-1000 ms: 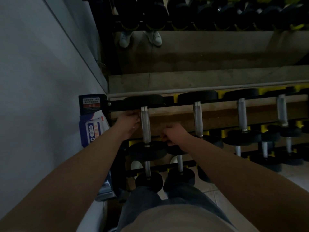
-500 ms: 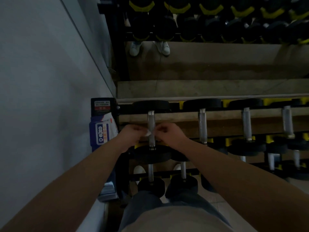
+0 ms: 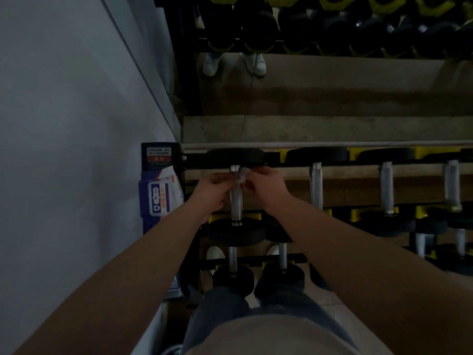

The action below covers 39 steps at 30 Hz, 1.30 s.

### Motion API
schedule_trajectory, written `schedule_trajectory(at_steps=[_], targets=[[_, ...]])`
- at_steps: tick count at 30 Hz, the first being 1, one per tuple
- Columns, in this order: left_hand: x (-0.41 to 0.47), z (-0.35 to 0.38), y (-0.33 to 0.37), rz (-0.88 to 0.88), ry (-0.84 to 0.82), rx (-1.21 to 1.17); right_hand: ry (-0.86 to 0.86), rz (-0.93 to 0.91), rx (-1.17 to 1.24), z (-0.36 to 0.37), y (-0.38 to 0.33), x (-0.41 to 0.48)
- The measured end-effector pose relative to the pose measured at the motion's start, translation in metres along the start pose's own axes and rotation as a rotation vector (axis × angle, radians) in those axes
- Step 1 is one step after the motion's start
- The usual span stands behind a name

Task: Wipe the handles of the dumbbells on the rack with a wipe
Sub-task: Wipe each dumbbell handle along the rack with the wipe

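While two bare forearms reach forward over grey trousers (image 3: 222, 308), the lower tier of a black rack (image 3: 194, 158) lies nearest. Four lower dumbbells (image 3: 233, 260) there show short metal handles, two of them just ahead of the knees. Pale floor tiles (image 3: 322, 298) show beneath.

On the top tier lie four upper dumbbells (image 3: 316, 185) side by side, each with black round heads and a silver bar pointing away. At the rack's left end the left hand (image 3: 212, 190) and right hand (image 3: 266, 188) meet on the handle (image 3: 236, 201) of the first dumbbell. Both hands have curled fingers and pinch one small white wipe (image 3: 243, 173), which is pressed against the far part of that handle, close to the far head.

Just beside the rack's left end, against a plain grey wall (image 3: 64, 124), stands one blue and white packet (image 3: 161, 196) with an orange patch and a white cross symbol; its writing is too small to read. Beyond it the rack's end post bears a label (image 3: 158, 153) with a red band, also unreadable.

Behind the rack a mirror (image 3: 332, 93) reflects two white shoes (image 3: 212, 64) and rows of dark dumbbells in yellow cradles.
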State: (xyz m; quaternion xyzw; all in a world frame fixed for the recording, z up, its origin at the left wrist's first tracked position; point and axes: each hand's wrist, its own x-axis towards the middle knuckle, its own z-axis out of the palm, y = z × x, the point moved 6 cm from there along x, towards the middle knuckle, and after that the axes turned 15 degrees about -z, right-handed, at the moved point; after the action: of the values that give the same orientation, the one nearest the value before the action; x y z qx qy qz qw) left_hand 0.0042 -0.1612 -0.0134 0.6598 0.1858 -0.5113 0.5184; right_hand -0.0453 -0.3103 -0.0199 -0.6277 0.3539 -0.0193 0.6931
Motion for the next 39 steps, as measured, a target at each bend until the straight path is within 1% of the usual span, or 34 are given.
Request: schedule_trajectory(at_steps=[1, 2, 3, 5, 6, 9, 10, 11, 14, 17, 19, 20, 21, 23, 25, 27, 29, 30, 31, 32, 35, 36, 37, 38, 39], targets=[[0.005, -0.002, -0.003, -0.003, 0.043, 0.021, 0.020, 0.008, -0.076, -0.002, 0.002, 0.002], [0.008, -0.004, -0.005, -0.007, 0.081, 0.051, 0.005, -0.001, -0.179, -0.003, 0.005, 0.003], [0.010, -0.005, -0.008, -0.011, 0.098, 0.094, -0.038, -0.024, -0.280, -0.002, 0.007, 0.003], [0.012, -0.005, -0.012, -0.008, 0.081, 0.188, -0.146, -0.044, -0.426, 0.001, 0.010, 0.000], [0.014, -0.006, -0.015, -0.019, 0.067, 0.219, -0.215, -0.027, -0.498, 0.000, 0.014, -0.001], [0.017, -0.009, -0.028, -0.119, -0.005, 0.221, -0.562, 0.048, -0.758, 0.002, 0.027, -0.015], [0.019, -0.010, -0.032, -0.141, -0.021, 0.232, -0.588, 0.055, -0.779, 0.002, 0.030, -0.017], [0.020, -0.011, -0.036, -0.156, -0.020, 0.257, -0.552, 0.067, -0.744, 0.000, 0.031, -0.017], [0.018, -0.014, -0.034, -0.167, 0.007, 0.318, -0.346, 0.172, -0.391, -0.001, 0.028, -0.009], [0.018, -0.015, -0.034, -0.193, 0.024, 0.339, -0.159, 0.161, -0.179, 0.002, 0.018, 0.017], [0.017, -0.015, -0.035, -0.214, 0.035, 0.337, -0.096, 0.169, -0.062, 0.008, 0.014, 0.028], [0.016, -0.017, -0.036, -0.222, 0.047, 0.340, -0.104, 0.185, -0.046, 0.011, 0.017, 0.030], [0.016, -0.018, -0.037, -0.231, 0.052, 0.338, -0.142, 0.196, -0.053, 0.014, 0.021, 0.030], [0.018, -0.019, -0.039, -0.235, 0.055, 0.322, -0.320, 0.185, -0.180, 0.015, 0.033, 0.023], [0.017, -0.018, -0.039, -0.230, 0.046, 0.303, -0.492, 0.186, -0.316, 0.010, 0.044, 0.013], [0.019, -0.018, -0.042, -0.237, 0.034, 0.285, -0.640, 0.172, -0.508, 0.006, 0.048, 0.001], [0.018, -0.018, -0.041, -0.246, 0.027, 0.273, -0.718, 0.147, -0.670, 0.005, 0.045, -0.005], [0.019, -0.018, -0.041, -0.245, 0.023, 0.271, -0.711, 0.147, -0.689, 0.005, 0.041, -0.005], [0.019, -0.019, -0.040, -0.245, 0.022, 0.273, -0.670, 0.151, -0.636, 0.005, 0.036, -0.001], [0.019, -0.019, -0.040, -0.248, 0.020, 0.281, -0.580, 0.156, -0.528, 0.006, 0.030, 0.005], [0.018, -0.019, -0.038, -0.257, 0.032, 0.299, -0.258, 0.201, 0.005, 0.007, 0.013, 0.028], [0.019, -0.019, -0.038, -0.258, 0.044, 0.299, -0.169, 0.217, 0.115, 0.008, 0.012, 0.034], [0.018, -0.019, -0.038, -0.258, 0.050, 0.303, -0.122, 0.226, 0.151, 0.009, 0.012, 0.036], [0.017, -0.019, -0.037, -0.257, 0.050, 0.307, -0.122, 0.220, 0.094, 0.010, 0.013, 0.036], [0.017, -0.018, -0.036, -0.250, 0.049, 0.308, -0.160, 0.190, -0.031, 0.009, 0.016, 0.035]])
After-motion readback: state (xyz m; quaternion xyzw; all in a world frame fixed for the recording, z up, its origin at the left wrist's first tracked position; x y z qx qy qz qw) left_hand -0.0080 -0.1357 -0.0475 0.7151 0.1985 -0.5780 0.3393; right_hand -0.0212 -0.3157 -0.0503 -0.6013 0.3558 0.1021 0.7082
